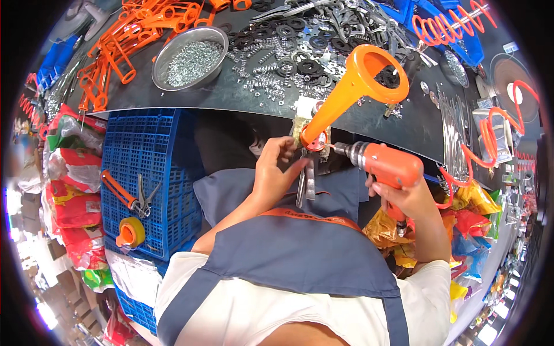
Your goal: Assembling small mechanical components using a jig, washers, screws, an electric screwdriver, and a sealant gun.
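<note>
My right hand (401, 196) wraps round the pistol grip of an orange pneumatic screwdriver (392, 165). Its bit points left at the round base of an orange plastic handle part (334, 106) with a large ring at its upper end. That part stands tilted on a small fixture at the table's edge. Two metal lever arms (305, 183) hang down from its base. My left hand (274, 173) is beside the base, its thumb near the levers, its fingers loosely curved and apart from the thumb. Whether the bit touches a screw is too small to tell.
A metal bowl (190, 59) of small screws, orange handle parts (118, 43) and springs (265, 81) lie on the dark table (225, 95). A blue crate (138, 173) at left holds a finished-looking orange tool (128, 195) and yellow tape (133, 232). A coiled red hose (485, 138) runs at right.
</note>
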Demonstrator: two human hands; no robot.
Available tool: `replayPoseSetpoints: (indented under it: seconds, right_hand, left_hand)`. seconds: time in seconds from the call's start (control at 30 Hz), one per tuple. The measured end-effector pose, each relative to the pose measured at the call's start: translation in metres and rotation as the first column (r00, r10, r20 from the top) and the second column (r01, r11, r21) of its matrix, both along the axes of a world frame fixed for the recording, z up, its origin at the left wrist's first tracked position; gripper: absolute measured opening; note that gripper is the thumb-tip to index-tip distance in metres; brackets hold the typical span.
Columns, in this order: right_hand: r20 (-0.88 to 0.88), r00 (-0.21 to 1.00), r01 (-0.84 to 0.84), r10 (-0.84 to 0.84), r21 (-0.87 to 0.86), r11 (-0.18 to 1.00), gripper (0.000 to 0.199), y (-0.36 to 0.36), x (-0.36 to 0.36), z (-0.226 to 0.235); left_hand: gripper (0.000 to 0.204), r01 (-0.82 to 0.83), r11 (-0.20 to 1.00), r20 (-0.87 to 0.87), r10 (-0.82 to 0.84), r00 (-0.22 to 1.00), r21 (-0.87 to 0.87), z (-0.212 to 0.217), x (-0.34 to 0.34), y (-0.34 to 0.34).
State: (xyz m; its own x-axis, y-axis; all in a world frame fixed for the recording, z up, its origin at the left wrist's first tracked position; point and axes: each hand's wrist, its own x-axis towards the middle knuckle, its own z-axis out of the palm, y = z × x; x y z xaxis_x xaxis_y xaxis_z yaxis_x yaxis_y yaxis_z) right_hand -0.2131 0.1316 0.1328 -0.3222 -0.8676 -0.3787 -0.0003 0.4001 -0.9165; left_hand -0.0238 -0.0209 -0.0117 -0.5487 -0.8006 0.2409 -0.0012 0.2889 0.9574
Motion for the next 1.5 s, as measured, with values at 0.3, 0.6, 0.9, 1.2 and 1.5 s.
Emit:
replayPoseSetpoints:
  seconds: [0.3,0.6,0.9,1.2,1.5]
  right_hand:
    - [-0.112,0.947,-0.264,0.302,0.265,0.927,0.040,-0.053,-0.010,0.025]
    - [-0.286,0.730,-0.414,0.620,0.538,0.735,0.020,-0.077,-0.008,0.063]
    - [-0.130,0.990,0.051,-0.046,0.034,0.998,0.042,0.033,-0.056,0.029]
    - [0.050,0.992,-0.120,0.120,0.000,0.993,0.044,-0.008,-0.021,-0.007]
    - [0.037,0.985,-0.174,0.171,0.088,0.981,0.048,-0.023,-0.018,-0.010]
  left_hand:
    - [0.092,0.010,0.937,0.123,0.035,0.992,-0.348,-0.002,-0.041,-0.010]
    - [0.094,-0.032,0.882,0.124,0.102,0.987,-0.471,-0.008,-0.047,-0.012]
    - [0.089,0.053,0.869,0.148,0.023,0.989,-0.492,0.000,-0.039,-0.021]
    - [0.083,-0.005,0.909,0.144,0.071,0.987,-0.416,-0.015,-0.042,-0.014]
    - [0.084,0.001,0.927,0.086,0.033,0.996,-0.374,-0.011,-0.042,-0.016]
